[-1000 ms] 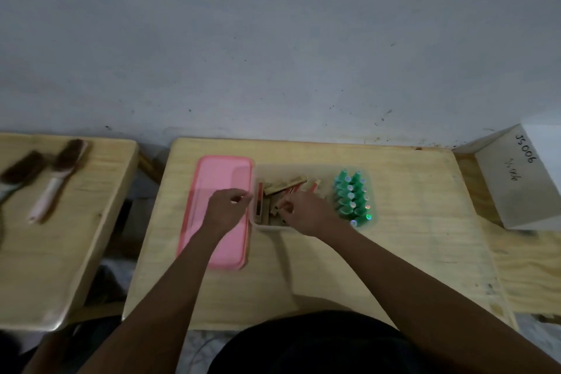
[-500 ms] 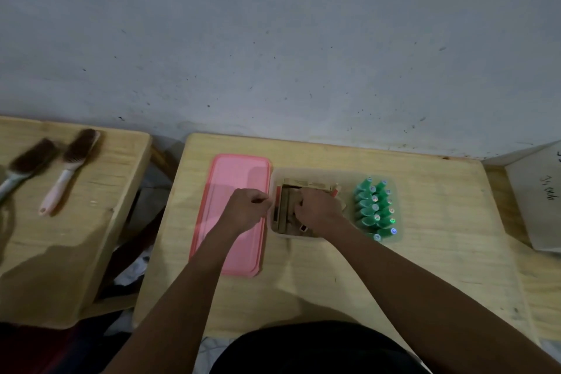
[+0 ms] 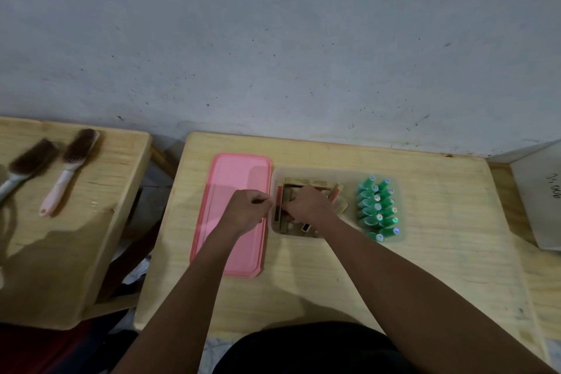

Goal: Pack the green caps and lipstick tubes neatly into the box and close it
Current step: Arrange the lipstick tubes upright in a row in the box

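Wood, pale and smooth-grained, makes the table (image 3: 425, 267) before you. On it lies a flat pink rectangular plastic lid (image 3: 239, 173) with rounded corners, just left of a translucent plastic box (image 3: 343, 174). Cone-shaped green caps (image 3: 376, 206) sit packed in rows at the box's right end; tan, square-sided lipstick tubes (image 3: 303, 184) lie jumbled at its left. Your right hand (image 3: 309, 206) curls round some tubes. Your left hand (image 3: 247, 211) is curled at the box's left rim; whether it grips anything cannot be told.

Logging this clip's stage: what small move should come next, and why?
Probably the right hand should straighten the lipstick tubes: several lie crooked in the box, while the green caps sit in rows and the pink lid lies aside.
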